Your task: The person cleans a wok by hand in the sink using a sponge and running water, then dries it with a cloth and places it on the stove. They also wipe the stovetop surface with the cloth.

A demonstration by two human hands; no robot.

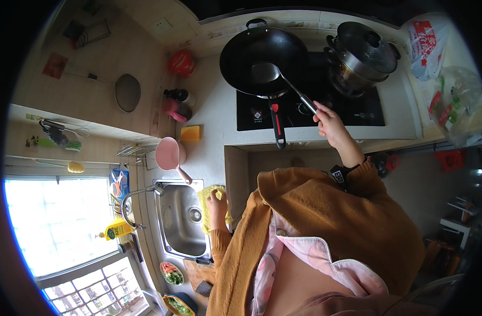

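My right hand (330, 123) grips the handle of a metal wok spatula (290, 85). The spatula's blade rests inside a black wok (260, 45), whose inside looks dark and bare. That wok sits on the left side of a black glass cooktop (248, 116), its black-and-red handle (278, 125) pointing towards me. At the sink's right rim my left hand (218, 205) is over a yellow cloth (206, 213), fingers curled. Whether the fingers pinch the cloth is not clear. The stainless steel sink (181, 233) lies to the left of it.
A lidded steel pot (363, 51) stands on the cooktop's right side. A pink ladle-like scoop (170, 154) overhangs the sink's far edge, near the faucet (136, 193). A yellow sponge (190, 133) lies behind. A plate of cut vegetables (172, 273) and a cleaver (203, 289) are at near left.
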